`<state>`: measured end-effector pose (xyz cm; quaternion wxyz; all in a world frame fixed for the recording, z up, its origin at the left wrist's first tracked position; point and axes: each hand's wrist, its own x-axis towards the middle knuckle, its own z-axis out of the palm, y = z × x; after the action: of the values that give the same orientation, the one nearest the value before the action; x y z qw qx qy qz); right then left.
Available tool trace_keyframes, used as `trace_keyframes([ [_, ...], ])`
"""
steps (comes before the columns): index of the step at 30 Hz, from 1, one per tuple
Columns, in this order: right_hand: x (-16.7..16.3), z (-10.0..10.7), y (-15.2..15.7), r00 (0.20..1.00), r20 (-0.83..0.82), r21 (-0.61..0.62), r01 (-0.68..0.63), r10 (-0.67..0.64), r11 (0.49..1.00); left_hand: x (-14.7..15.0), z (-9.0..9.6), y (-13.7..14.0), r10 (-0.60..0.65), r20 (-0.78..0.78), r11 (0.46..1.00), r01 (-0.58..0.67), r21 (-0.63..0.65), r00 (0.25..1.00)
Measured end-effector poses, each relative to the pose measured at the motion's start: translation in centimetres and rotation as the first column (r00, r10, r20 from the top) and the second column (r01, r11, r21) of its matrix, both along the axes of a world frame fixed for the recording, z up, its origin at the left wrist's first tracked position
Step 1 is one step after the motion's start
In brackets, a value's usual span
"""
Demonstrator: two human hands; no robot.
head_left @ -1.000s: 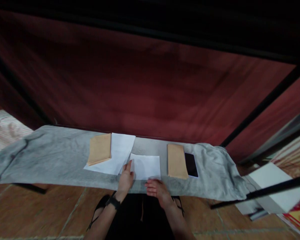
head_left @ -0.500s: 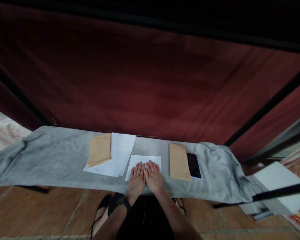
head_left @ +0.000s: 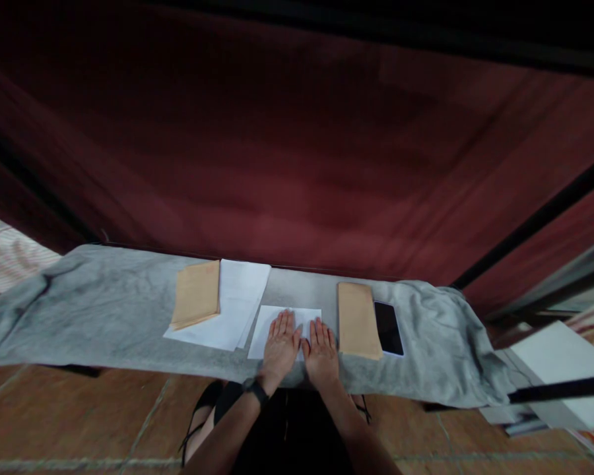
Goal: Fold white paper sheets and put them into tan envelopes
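Left of the small white sheet (head_left: 259, 336), a brown paper stack (head_left: 197, 295) overlaps larger white papers (head_left: 240, 287). On the sheet, the left hand (head_left: 280, 344) and right hand (head_left: 321, 356) lie flat, fingers extended, gripping nothing: I judge a smoothing step, calling next for even pressure. To its right, a second brown stack (head_left: 359, 321), then a phone (head_left: 389, 328). Beneath it, grey cloth (head_left: 119, 310); beyond, a dark red panel (head_left: 277, 165).

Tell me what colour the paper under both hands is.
The paper is white, seen best in the head view.
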<state>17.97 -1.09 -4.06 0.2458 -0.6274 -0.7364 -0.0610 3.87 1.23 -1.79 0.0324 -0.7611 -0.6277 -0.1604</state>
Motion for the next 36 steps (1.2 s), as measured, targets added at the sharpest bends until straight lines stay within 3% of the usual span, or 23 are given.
trace_keyframes([
  [4,0.0,0.1,0.0,1.0,0.011,-0.019,-0.011,0.011,1.0,1.9,0.0,2.1,-0.037,0.007,0.998,0.038,-0.043,0.999],
  [8,0.0,0.1,0.0,1.0,0.003,-0.006,-0.01,0.01,1.0,0.7,-0.7,2.9,-0.029,0.001,0.999,0.029,-0.018,1.0],
  [15,0.0,0.5,-0.1,1.0,-0.02,-0.018,-0.009,0.009,1.0,-2.7,-1.7,1.1,0.051,0.012,0.997,-0.052,0.065,0.999],
  [21,-1.3,0.9,0.3,0.997,-0.042,-0.119,0.053,-0.059,0.991,-3.1,-1.5,-0.1,0.063,-0.037,0.996,-0.061,0.062,0.997],
  [28,-4.7,2.6,3.9,0.991,-0.07,-0.238,-0.128,0.114,0.963,-3.1,-0.9,-0.1,0.039,-0.064,0.999,-0.038,0.026,0.997],
  [36,-4.4,1.1,4.7,0.994,-0.032,-0.165,-0.107,0.104,0.981,-2.9,-0.4,-0.1,0.041,-0.054,0.999,-0.041,0.008,0.998],
])
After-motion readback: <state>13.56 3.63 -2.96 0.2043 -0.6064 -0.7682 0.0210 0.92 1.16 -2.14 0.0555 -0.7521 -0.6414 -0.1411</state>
